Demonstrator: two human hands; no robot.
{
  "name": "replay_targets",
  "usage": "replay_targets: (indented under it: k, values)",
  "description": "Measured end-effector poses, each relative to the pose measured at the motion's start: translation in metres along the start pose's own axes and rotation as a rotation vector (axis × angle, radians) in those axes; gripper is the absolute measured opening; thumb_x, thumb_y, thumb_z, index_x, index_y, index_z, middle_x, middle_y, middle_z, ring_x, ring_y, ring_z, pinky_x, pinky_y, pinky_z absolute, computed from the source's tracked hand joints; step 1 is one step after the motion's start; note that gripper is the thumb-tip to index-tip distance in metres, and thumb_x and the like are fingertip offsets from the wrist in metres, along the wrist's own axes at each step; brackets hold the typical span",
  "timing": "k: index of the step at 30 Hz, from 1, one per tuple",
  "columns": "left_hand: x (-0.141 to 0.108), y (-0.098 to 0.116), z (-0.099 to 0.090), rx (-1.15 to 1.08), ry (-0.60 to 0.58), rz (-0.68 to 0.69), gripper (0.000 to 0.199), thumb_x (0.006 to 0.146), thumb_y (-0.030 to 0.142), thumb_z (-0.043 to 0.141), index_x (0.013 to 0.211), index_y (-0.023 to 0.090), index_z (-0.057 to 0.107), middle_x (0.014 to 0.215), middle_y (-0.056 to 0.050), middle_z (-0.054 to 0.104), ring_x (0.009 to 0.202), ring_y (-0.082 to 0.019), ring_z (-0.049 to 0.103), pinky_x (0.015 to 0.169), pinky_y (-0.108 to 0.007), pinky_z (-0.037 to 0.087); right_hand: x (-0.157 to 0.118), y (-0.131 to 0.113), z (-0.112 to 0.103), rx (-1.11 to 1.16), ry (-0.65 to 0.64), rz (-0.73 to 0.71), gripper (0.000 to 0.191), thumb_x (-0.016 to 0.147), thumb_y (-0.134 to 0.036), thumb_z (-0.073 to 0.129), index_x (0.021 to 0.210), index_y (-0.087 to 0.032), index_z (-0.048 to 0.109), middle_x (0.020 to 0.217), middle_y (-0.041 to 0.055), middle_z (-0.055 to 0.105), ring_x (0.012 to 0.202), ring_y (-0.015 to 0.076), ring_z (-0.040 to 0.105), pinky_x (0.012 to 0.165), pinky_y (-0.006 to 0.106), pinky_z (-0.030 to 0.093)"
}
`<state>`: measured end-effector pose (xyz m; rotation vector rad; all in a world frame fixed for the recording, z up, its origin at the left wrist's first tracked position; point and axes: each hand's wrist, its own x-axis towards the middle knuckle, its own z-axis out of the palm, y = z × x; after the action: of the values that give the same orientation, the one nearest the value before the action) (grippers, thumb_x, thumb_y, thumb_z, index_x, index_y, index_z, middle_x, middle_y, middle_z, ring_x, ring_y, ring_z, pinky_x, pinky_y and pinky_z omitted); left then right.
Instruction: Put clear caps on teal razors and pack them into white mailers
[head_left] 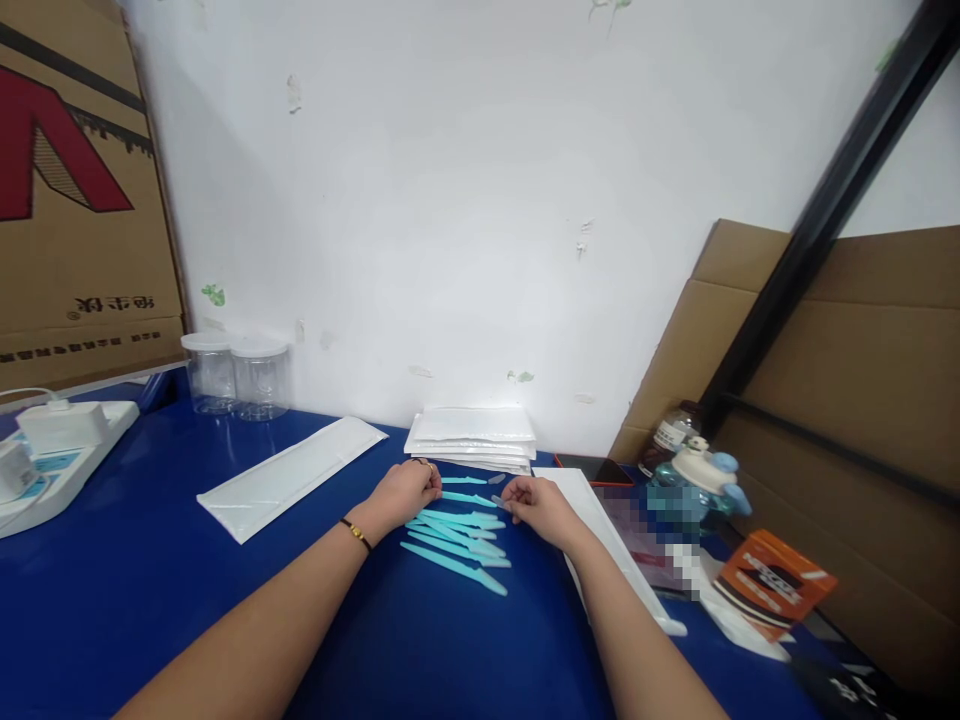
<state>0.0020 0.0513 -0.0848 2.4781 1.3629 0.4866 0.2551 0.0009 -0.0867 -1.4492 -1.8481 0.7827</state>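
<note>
Several turquoise eyebrow razors [454, 568] lie in a loose, overlapping row on the blue table. My left hand [411, 490] is closed in a pinch at the handle end of one razor [471, 498] above that row. At its blade end, my right hand [536, 503] pinches a small clear cap [500, 501]; whether cap and blade touch, I cannot tell. Just behind, another razor [463, 481] lies with a loose clear cap [496, 479] off its tip.
White padded mailers [474, 425] are stacked against the wall, with single ones at left [292, 478] and right. Two clear jars [260, 380] and a power strip [45, 490] stand left. A phone [596, 470], a teal bottle [694, 490] and an orange packet [774, 583] sit right.
</note>
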Motion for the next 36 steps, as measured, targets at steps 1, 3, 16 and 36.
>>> replay_targets:
  k: [1, 3, 16, 36]
  values:
    - [0.000, 0.000, 0.000, -0.001, -0.001, 0.001, 0.010, 0.076, 0.027, 0.053, 0.075, 0.023, 0.062, 0.075, 0.001, 0.065, 0.068, -0.014, 0.058, 0.060, -0.022, 0.038, 0.000, 0.001, 0.000, 0.005, -0.003, 0.000, 0.007, 0.070, -0.023, 0.057, 0.073, -0.018, 0.061, 0.062, -0.0019, 0.061, 0.053, 0.0124, 0.059, 0.052, 0.021, 0.042]
    - [0.000, -0.001, 0.001, -0.002, -0.001, 0.003, 0.010, 0.076, 0.028, 0.053, 0.074, 0.023, 0.062, 0.075, 0.001, 0.065, 0.068, -0.014, 0.058, 0.060, -0.022, 0.038, 0.000, 0.002, 0.001, 0.019, -0.009, 0.000, 0.007, 0.070, -0.024, 0.057, 0.074, -0.019, 0.061, 0.062, -0.0020, 0.061, 0.054, 0.0126, 0.060, 0.053, 0.021, 0.042]
    - [-0.002, 0.006, -0.002, -0.044, -0.016, 0.004, 0.011, 0.076, 0.028, 0.053, 0.074, 0.022, 0.062, 0.074, 0.000, 0.065, 0.066, -0.014, 0.057, 0.059, -0.022, 0.038, -0.002, -0.004, 0.005, 0.099, -0.054, -0.021, 0.008, 0.070, -0.025, 0.061, 0.075, -0.018, 0.061, 0.058, -0.0017, 0.059, 0.054, 0.0134, 0.058, 0.053, 0.023, 0.042]
    - [-0.003, 0.003, -0.004, 0.141, 0.044, 0.030, 0.016, 0.079, 0.032, 0.053, 0.090, 0.025, 0.064, 0.096, -0.003, 0.064, 0.093, -0.021, 0.056, 0.074, -0.027, 0.039, 0.011, 0.006, 0.008, -0.640, 0.098, -0.115, 0.031, 0.082, -0.014, 0.044, 0.106, -0.022, 0.061, 0.106, 0.0073, 0.058, 0.095, 0.0204, 0.051, 0.082, 0.029, 0.038]
